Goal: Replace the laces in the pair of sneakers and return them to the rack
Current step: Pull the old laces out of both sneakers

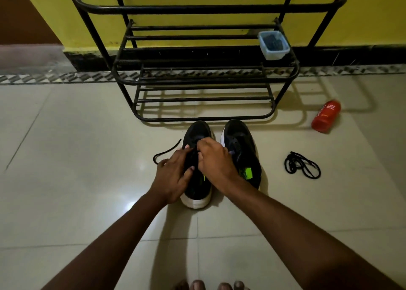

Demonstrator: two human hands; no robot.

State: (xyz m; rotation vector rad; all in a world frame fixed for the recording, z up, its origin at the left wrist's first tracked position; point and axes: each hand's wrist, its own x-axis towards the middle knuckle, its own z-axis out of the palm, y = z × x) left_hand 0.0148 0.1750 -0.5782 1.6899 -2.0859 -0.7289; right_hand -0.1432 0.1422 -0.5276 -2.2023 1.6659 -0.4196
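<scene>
Two black sneakers with white soles stand side by side on the floor, toes toward the rack. My left hand (173, 175) and my right hand (214, 157) meet over the eyelets of the left sneaker (197, 193), fingers curled and pinching a black lace (167, 151). One free end of that lace trails out to the left on the tiles. The right sneaker (241, 149) has green marks on its tongue and shows no lace. A second black lace (302, 165) lies loosely coiled on the floor to the right. The black metal shoe rack (204, 81) stands just beyond the sneakers.
A small clear plastic container (273, 45) with dark contents sits on the rack's right side. A red bottle (326, 116) lies on the tiles at the right. A yellow wall backs the rack. My toes (211, 285) show at the bottom edge.
</scene>
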